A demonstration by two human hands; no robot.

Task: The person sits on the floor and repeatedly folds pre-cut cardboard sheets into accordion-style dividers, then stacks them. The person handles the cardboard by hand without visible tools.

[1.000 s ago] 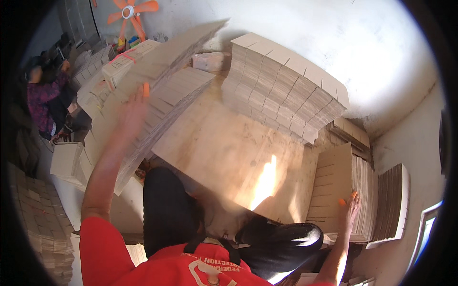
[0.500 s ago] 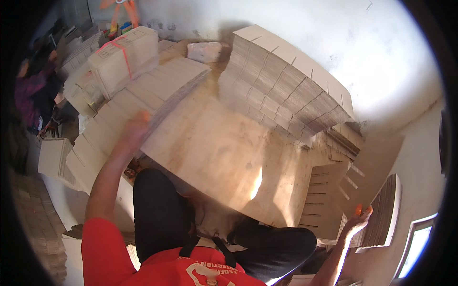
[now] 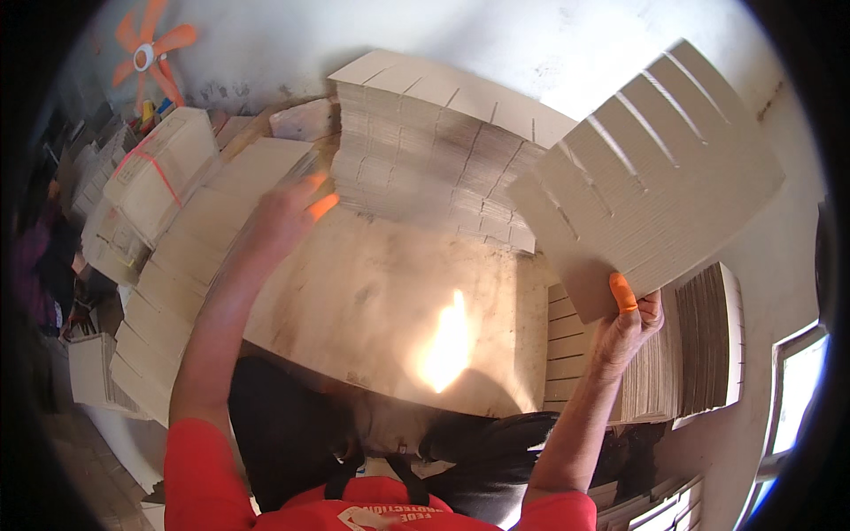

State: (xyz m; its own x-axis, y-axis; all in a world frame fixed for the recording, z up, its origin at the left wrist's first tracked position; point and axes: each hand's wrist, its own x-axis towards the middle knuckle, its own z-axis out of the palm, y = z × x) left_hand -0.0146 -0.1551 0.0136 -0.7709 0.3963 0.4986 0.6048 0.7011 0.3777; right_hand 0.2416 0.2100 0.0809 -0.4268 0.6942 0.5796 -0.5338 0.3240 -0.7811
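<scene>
Raised sheet: the slotted cardboard sheet (image 3: 655, 168) is now tilting high on the right, hiding part of the far stack and the wall; half a second ago it was hanging lower, over the right stack.
Right hand: the right hand (image 3: 630, 323) is gripping the sheet's near corner, closed with the thumb on the face turned to the camera; it is showing higher than before.
Left hand: the left hand (image 3: 288, 212) is blurring, thumb and fingers parted with nothing seen between them; earlier it was over the left row, and now it is reaching farther, beside the row's far end. Whether it is touching the row, one cannot tell.
Sunlight: the bright patch (image 3: 447, 345) is spreading wider than in the previous frame.
Wall: the pale wall (image 3: 496, 35) is closing off the far side.
Work surface: a worn, stained wooden board (image 3: 354, 296) is lying between the stacks.
Left row: slotted cardboard sheets (image 3: 168, 283) are fanning along the left edge.
Far stack: a tall slotted stack (image 3: 416, 146) is standing behind the board.
Right stack: more slotted sheets (image 3: 564, 350) are lying below the raised one.
Bundle: a pale bundle (image 3: 168, 164) with a pink strap is resting far left.
Fan: an orange fan (image 3: 143, 57) is standing beyond it.
Finger cover: an orange sleeve (image 3: 623, 292) is capping the right thumb.
</scene>
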